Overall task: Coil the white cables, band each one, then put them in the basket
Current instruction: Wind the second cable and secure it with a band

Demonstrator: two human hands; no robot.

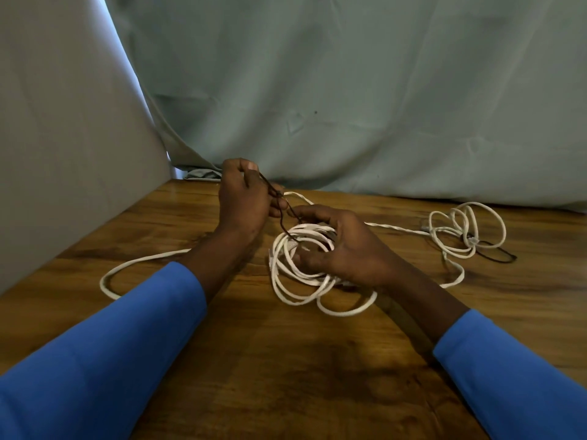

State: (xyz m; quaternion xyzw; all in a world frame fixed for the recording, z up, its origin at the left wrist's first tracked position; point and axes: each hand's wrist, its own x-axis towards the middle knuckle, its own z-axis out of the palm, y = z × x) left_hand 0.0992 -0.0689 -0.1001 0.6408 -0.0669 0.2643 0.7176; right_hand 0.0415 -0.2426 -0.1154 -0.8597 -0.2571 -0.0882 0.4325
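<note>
A white cable coil [298, 277] lies on the wooden table [286, 360] in the middle. My right hand [343, 249] grips the coil from the right, fingers curled over its loops. My left hand [244, 198] is raised just left of it and pinches a dark band [279, 201], which stretches down to the coil. A loose tail of white cable [127, 268] loops out to the left. A second white cable coil [467, 230] lies at the right with another dark band [495, 252] beside it. No basket is in view.
A pale green cloth [349, 90] hangs behind the table's far edge. A grey panel [63, 154] stands along the left side. Bare wood fills the near part of the table between my blue sleeves.
</note>
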